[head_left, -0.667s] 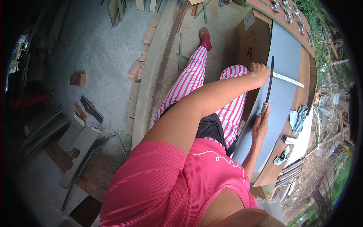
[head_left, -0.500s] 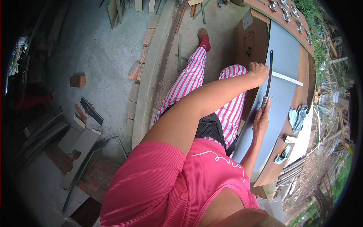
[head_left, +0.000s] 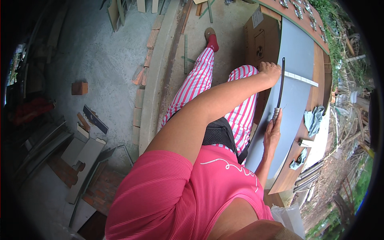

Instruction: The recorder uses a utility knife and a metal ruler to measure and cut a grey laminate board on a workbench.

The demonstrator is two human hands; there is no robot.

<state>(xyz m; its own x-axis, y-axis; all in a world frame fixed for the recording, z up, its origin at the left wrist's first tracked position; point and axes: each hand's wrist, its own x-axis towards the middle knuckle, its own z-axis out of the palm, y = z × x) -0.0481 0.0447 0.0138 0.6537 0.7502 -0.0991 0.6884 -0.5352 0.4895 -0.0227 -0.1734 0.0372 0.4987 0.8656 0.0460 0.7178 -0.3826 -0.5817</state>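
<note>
My right hand (head_left: 272,131) is closed round the grey wrapped handle (head_left: 276,113) of a long, narrow dark hacksaw blade (head_left: 282,86). The blade points away from me and crosses a white strip (head_left: 302,79) near its left end. Thin, evenly spaced lines mark that strip, which lies across a grey sheet (head_left: 298,50) on the bench. At the sheet's left edge, my left hand (head_left: 270,72) is closed at the strip's end, knuckles up. Its fingers hide the part it grips. Whether the blade's edge has cut into the strip is too small to tell.
A cardboard box (head_left: 262,38) stands beneath the bench's left side. Grey cloths (head_left: 314,120) and a small pale block (head_left: 306,143) lie on the wooden board. Metal hinges (head_left: 298,11) sit on the far board. Bricks (head_left: 152,39) line a low kerb; panel offcuts (head_left: 86,154) lie left.
My right hand has drawn the blade a little toward me along its length. My left hand stays at the strip's end. The whole view has shifted slightly.
</note>
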